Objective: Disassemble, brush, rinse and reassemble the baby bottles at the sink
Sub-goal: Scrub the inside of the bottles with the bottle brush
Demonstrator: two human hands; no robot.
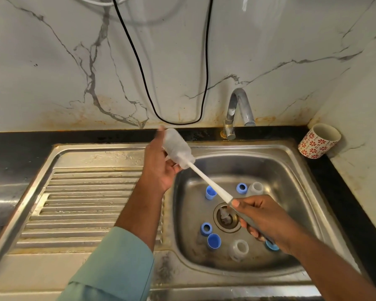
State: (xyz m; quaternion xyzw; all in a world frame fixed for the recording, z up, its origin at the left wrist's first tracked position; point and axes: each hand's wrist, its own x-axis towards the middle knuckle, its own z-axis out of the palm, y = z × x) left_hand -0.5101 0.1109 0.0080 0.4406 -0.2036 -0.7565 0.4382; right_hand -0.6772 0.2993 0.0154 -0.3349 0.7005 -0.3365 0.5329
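Brushing step: left hand (161,168) fingers clamp the bottle (177,148), right hand (263,218) fingers clamp the brush (208,183) inside it; next, probably rinsing.

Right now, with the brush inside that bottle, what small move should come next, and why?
Probably twist and pump the white long-handled brush, since its head sits inside the clear plastic bottle that the left hand grips, while the right hand grips the handle.

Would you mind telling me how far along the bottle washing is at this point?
Disassembly looks done: blue caps, rings and a clear cover lie loose in the sink. Brushing is in hand: the left hand holds a bottle, the right hand works the brush inside. The tap looks dry, so rinsing and reassembly remain.
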